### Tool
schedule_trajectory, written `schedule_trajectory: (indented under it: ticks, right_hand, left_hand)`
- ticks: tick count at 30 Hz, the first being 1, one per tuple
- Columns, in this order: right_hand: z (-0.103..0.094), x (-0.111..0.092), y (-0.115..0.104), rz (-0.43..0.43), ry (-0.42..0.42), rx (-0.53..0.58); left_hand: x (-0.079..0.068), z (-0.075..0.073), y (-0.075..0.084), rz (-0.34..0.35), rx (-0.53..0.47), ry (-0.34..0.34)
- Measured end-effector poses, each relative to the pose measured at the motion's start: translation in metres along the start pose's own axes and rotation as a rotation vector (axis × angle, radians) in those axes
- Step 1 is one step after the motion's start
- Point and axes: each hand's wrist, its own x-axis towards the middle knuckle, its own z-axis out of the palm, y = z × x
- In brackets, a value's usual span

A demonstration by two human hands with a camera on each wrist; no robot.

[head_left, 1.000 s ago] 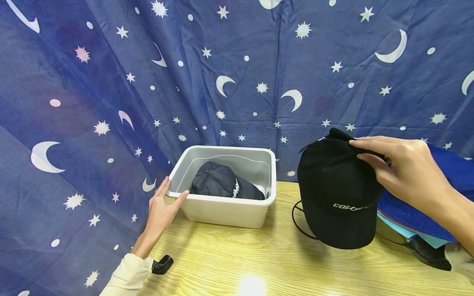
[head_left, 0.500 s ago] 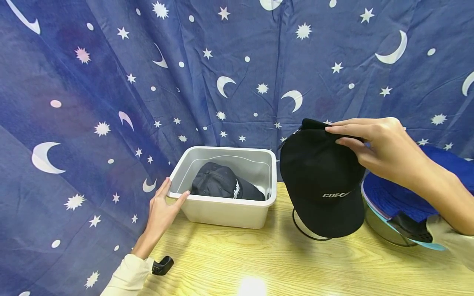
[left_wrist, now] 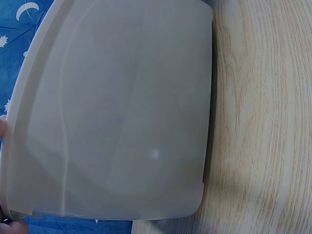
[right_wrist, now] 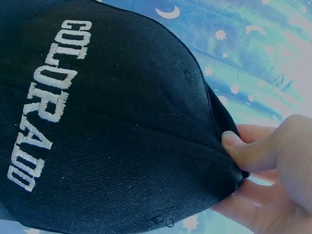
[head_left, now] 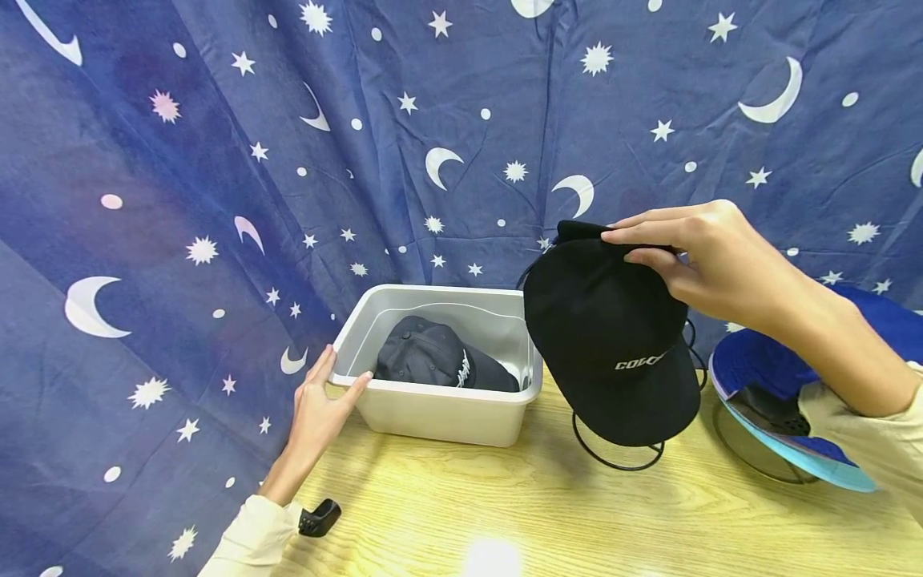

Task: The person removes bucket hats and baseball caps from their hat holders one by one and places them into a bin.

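A black cap [head_left: 606, 328] hangs above the counter [head_left: 447, 513], peak down, near the back edge and just right of the pale bin [head_left: 433, 417], which stands by the back left corner. The right grip [head_left: 695, 256] pinches the cap at its upper end, opposite the peak: in the right wrist view the thumb presses one face of the cloth and fingers lie on the other. The left grip [head_left: 317, 405] rests on the bin's near left corner, fingers fairly straight along the rim, a light steadying touch by the look of it.

The cap should be light, one hand being plenty. Its crown looks soft; the cloth dents and gathers beside the thumb, so a firm squeeze would likely crease it without harm. The peak is probably the stiffest part and, hanging lowest, the likeliest to catch on a rim or on the wire stand [head_left: 620, 467] partly hidden behind. The ribbed cloth looks dry and unlikely to slip, and nothing seems fragile, though the white lettering [right_wrist: 48, 92] is better left unrubbed. The pinched end is a sound hold; the peak would give a flatter one. The dark cap [head_left: 418, 353] lying in the bin looks similarly soft-crowned.
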Motion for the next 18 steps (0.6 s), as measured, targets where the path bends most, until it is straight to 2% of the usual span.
schedule_trajectory:
  ticks: [10, 18]
  right_hand:
    - [-0.009, 0.022, -0.005, 0.004, -0.012, -0.028]
    - [-0.007, 0.036, -0.009, -0.02, -0.007, 0.01]
  left_hand:
    - [-0.001, -0.001, 0.002, -0.001, 0.0, 0.001]
    - [0.0, 0.001, 0.0, 0.005, 0.002, 0.011]
